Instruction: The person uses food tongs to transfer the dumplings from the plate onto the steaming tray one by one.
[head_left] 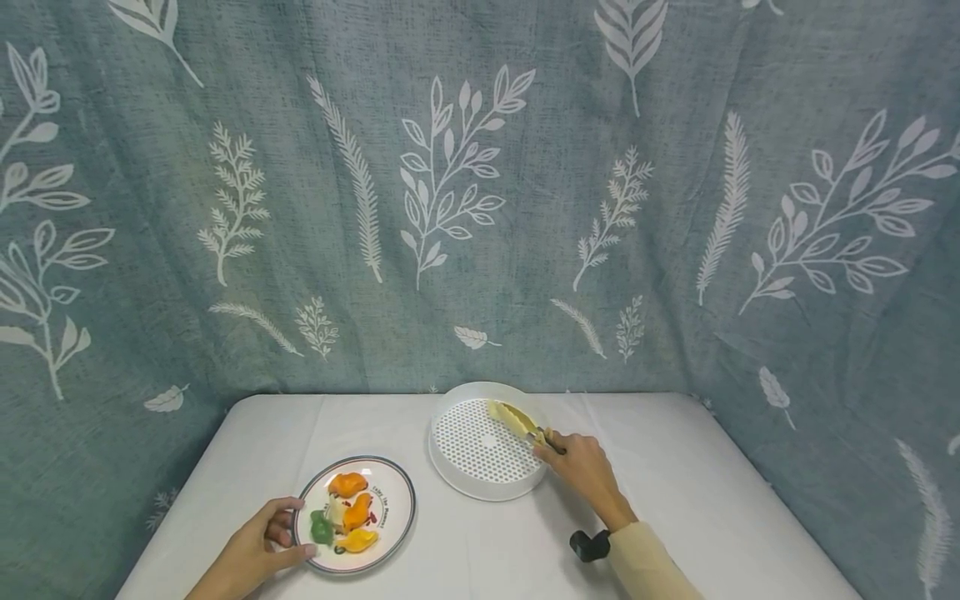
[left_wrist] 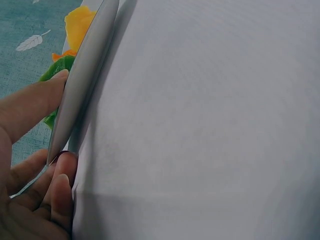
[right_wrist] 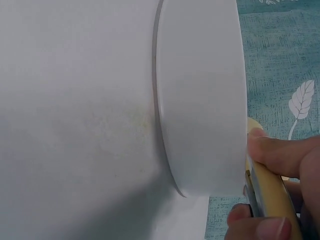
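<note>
My left hand (head_left: 258, 537) holds the near left rim of a white plate (head_left: 397, 521) with dark bands at its edge. In the left wrist view the thumb lies on the rim and the fingers curl beneath it. On the plate sit orange pieces (head_left: 348, 484), a yellow piece (head_left: 357, 542), a green piece (head_left: 322, 528) and a whitish one, shaped like small dumplings. My right hand (head_left: 585, 467) grips yellow tongs (head_left: 516, 419) by their handles. The tongs' tips reach over the white round steamer basket (head_left: 447, 479) with a perforated bottom. In the right wrist view the basket's wall hides the tips.
A white cloth (head_left: 495, 550) covers the table. Behind and at both sides hangs a blue-green curtain (head_left: 525, 333) with white leaf prints. A black strap piece (head_left: 589, 546) sits at my right wrist, beside the cream sleeve (head_left: 648, 567).
</note>
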